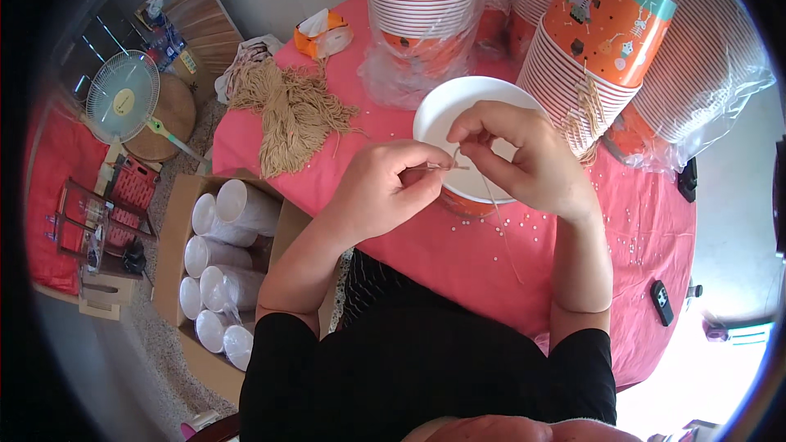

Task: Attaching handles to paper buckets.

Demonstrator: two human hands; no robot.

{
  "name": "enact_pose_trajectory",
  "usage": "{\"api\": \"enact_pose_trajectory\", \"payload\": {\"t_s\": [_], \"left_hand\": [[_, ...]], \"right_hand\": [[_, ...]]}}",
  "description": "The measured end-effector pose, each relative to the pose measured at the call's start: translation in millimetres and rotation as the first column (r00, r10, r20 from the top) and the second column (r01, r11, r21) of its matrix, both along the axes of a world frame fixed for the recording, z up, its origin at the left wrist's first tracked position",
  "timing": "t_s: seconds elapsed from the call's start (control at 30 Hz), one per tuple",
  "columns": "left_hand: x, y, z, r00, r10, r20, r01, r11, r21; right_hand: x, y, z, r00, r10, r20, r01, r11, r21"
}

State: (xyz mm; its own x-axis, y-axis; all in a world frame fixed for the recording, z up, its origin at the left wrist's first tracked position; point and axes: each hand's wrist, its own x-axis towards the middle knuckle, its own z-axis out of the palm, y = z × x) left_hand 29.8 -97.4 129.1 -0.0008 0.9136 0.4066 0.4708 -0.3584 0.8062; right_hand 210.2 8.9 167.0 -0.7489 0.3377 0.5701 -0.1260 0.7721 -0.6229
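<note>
Above a white-lined paper bucket (427, 110) with an orange outside, my two hands meet at a thin tan cord (506, 237). My left hand (378, 192) pinches the cord between thumb and forefinger, with a short end sticking out past the fingertips. Thumb and forefinger of my right hand (528, 162) also close on it, a little higher. One loose length hangs from between them down over the bucket's near side onto the pink tablecloth. Part of the bucket's rim is hidden behind the hands.
A heap of tan cords (299, 119) lies left on the tablecloth (393, 237). Plastic-wrapped bucket stacks (422, 4) stand behind; an orange bucket stack (610, 20) with cord loops (588, 110) leans right. A cardboard box (192, 352) of wrapped cups sits lower left. A remote (661, 303) lies right.
</note>
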Motion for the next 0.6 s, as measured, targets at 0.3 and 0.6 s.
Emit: {"api": "enact_pose_trajectory", "payload": {"t_s": [0.3, 0.6], "left_hand": [[-24.9, 10.3, -15.6, 0.888, -0.088, 0.452, 0.174, 0.973, -0.150], [-23.3, 7.8, -13.7, 0.844, -0.098, 0.527, 0.216, 0.962, -0.167]], "right_hand": [[-5.9, 9.3, -7.8, 0.988, -0.156, 0.007, 0.149, 0.958, 0.243], [-13.1, -3.2, -3.4, 0.995, -0.100, -0.017, 0.098, 0.917, 0.385]]}}
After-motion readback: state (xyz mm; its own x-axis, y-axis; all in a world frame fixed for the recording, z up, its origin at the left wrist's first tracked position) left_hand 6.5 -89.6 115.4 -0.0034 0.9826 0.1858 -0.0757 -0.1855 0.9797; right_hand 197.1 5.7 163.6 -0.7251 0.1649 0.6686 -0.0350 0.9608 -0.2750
